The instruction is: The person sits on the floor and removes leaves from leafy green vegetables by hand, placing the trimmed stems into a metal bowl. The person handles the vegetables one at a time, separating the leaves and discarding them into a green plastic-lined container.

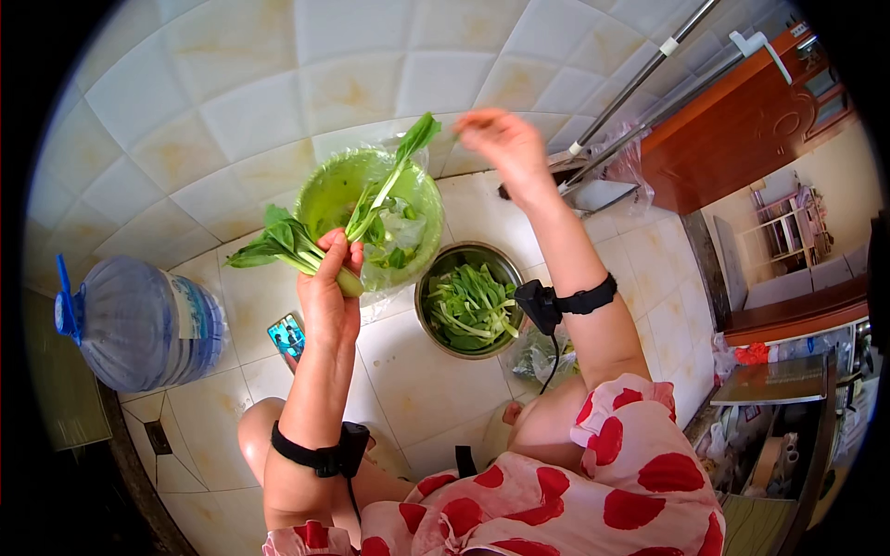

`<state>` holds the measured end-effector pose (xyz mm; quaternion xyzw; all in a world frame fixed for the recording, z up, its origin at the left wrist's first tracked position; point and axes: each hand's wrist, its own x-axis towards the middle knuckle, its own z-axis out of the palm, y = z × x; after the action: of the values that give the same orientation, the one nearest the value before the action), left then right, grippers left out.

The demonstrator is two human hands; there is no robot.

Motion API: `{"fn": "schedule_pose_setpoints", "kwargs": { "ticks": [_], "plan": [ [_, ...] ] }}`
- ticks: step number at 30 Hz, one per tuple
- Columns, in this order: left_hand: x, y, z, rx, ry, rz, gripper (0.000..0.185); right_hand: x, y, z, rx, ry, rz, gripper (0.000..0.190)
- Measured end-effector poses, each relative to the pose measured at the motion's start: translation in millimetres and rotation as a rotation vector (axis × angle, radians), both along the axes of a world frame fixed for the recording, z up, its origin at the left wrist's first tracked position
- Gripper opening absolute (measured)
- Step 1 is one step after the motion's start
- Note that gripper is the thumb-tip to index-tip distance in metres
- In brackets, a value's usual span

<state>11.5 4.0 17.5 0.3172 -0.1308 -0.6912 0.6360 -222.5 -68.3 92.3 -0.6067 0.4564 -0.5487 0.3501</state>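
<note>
My left hand [332, 285] grips a leafy green vegetable [295, 250] with a pale, thick stem, in front of a green plastic bin. One long leafy stalk [389, 184] of it leans up and to the right, across the bin's opening. Raised to the right of that leaf, apart from it, is my right hand [511, 156]; its fingers are blurred by motion. The green bin [425, 243], lined with a clear plastic bag, contains leaf scraps. Beside it on the floor, a round metal bowl [421, 306] holds plucked green leaves and stalks [473, 306].
A large blue water bottle [146, 323] lies at the left. Near my left forearm rests a lit smartphone [286, 339]. A plastic bag of greens [542, 354] sits by my right knee. A long-handled dustpan [598, 194] leans near a wooden door [723, 132]. Tiled wall [348, 83] rises behind the bin.
</note>
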Motion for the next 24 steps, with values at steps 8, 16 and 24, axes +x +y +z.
{"fn": "schedule_pose_setpoints", "kwargs": {
  "ticks": [8,16,24],
  "plan": [
    [2,-5,-10,0.120,0.180,-0.016,0.018,41,13,-31,0.164,0.368,0.127,0.020],
    [-10,5,14,-0.013,-0.039,-0.264,0.017,64,28,-23,0.404,-0.026,0.375,0.020],
    [-9,4,16,0.015,-0.027,-0.257,0.012,69,41,-23,0.375,-0.156,0.403,0.018]
  ]
}}
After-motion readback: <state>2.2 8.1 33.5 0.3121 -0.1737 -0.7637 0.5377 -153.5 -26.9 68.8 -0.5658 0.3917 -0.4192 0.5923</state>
